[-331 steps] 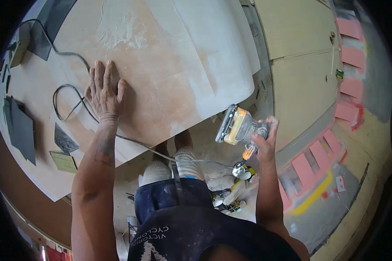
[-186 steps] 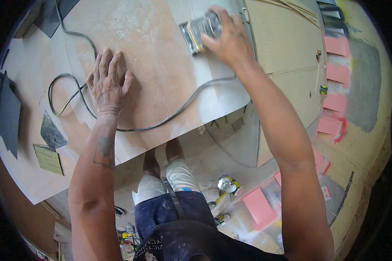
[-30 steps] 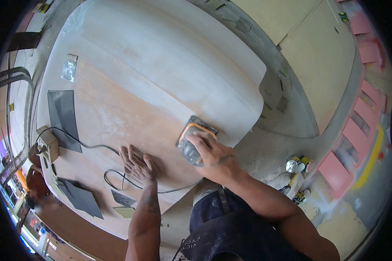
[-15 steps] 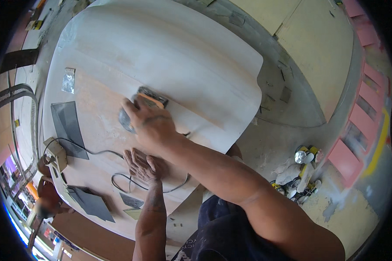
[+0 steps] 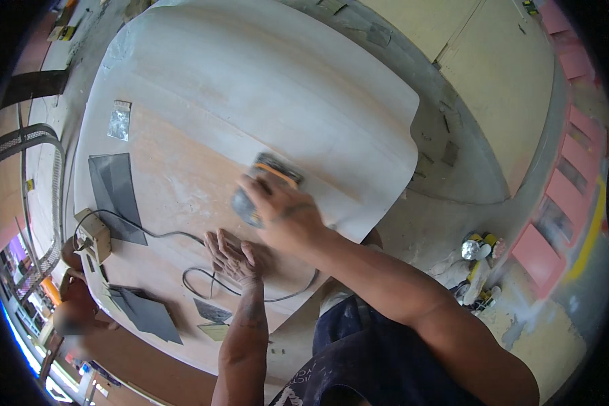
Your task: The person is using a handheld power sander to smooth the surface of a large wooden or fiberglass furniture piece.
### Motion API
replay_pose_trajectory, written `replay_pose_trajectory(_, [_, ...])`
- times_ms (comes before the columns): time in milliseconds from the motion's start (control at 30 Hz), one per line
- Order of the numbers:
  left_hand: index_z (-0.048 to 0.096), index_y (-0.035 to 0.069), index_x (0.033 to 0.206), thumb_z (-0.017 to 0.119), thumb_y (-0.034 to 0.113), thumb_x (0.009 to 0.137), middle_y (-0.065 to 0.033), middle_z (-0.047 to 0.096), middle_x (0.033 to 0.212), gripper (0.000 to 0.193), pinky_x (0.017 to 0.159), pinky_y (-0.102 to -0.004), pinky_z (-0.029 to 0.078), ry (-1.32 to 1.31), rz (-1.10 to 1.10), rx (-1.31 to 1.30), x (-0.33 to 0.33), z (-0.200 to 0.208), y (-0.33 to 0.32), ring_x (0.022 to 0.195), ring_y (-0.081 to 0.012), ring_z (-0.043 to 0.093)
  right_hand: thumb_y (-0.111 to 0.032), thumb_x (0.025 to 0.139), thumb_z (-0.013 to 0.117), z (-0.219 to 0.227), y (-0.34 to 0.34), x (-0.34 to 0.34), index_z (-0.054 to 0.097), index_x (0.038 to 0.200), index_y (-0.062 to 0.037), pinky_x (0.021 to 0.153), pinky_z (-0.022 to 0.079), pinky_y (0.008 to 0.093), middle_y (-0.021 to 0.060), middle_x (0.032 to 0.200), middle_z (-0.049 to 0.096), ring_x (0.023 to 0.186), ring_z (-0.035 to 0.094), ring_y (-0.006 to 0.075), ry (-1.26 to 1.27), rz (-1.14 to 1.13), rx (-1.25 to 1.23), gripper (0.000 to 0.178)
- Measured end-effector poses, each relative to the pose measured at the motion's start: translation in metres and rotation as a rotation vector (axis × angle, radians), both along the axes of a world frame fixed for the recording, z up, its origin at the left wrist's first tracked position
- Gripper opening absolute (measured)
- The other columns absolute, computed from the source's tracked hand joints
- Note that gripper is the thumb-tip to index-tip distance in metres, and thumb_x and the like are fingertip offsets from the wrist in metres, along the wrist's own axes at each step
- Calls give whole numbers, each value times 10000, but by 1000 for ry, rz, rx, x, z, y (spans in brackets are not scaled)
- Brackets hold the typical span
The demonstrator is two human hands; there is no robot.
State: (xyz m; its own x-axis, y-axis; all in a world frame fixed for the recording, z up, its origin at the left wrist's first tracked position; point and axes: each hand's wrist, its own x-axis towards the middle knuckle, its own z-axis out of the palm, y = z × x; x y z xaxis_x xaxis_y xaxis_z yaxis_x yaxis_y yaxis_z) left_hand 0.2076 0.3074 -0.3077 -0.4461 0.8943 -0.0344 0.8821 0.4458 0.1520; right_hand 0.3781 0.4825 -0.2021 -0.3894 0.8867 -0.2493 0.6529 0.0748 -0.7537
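My right hand [image 5: 285, 208] is wrapped round a power sander [image 5: 276, 169] with a dark body and an orange band. The sander rests on a large, pale, curved body panel [image 5: 250, 88], which has tan and whitish patches. My left hand [image 5: 230, 257] lies flat on the same panel, fingers spread, closer to me than the sander. Beside it a black cord [image 5: 172, 234] loops over the surface. The sander's underside is hidden against the panel.
Grey sandpaper sheets [image 5: 118, 199] and a second stack [image 5: 145, 314] lie on the panel's left side, near a beige socket box [image 5: 95, 240]. A foil packet [image 5: 120, 120] sits farther up. Another person [image 5: 78, 304] is beyond the left edge. Pink panels [image 5: 538, 254] and cans [image 5: 477, 247] stand at right.
My right hand and the sander have shifted right and slightly toward me across the panel. My left hand stays flat in place; the whole view has shifted slightly.
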Motion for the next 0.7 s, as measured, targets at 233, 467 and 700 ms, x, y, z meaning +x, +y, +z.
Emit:
replay_pose_trajectory(233, [390, 137, 1537, 467, 498, 981, -193, 352, 1609, 667, 1182, -560, 196, -49, -19, 79, 3, -2, 3, 1503, -390, 299, -42, 794, 672, 1, 38, -40, 477, 1398, -89, 824, 581, 467, 188, 1306, 558, 1085, 668, 364, 22, -39, 29, 636])
replay_pose_trajectory(467, [381, 103, 1530, 376, 519, 1015, -202, 334, 1613, 662, 1187, -529, 221, 13, -46, 26, 5, 3, 6, 1501, -370, 299, -69, 724, 796, 21, -66, 99, 488, 1368, -123, 874, 590, 457, 133, 1295, 597, 1128, 649, 365, -75, -130, -28, 716])
replay_pose_trajectory(700, [393, 133, 1531, 394, 549, 1006, -171, 339, 1620, 670, 1179, -505, 208, -9, 2, 64, 3, 2, 5, 1507, -341, 295, -31, 663, 804, 27, -96, 149, 476, 1372, -127, 926, 553, 464, 140, 1310, 580, 1162, 619, 395, -74, -162, -8, 788])
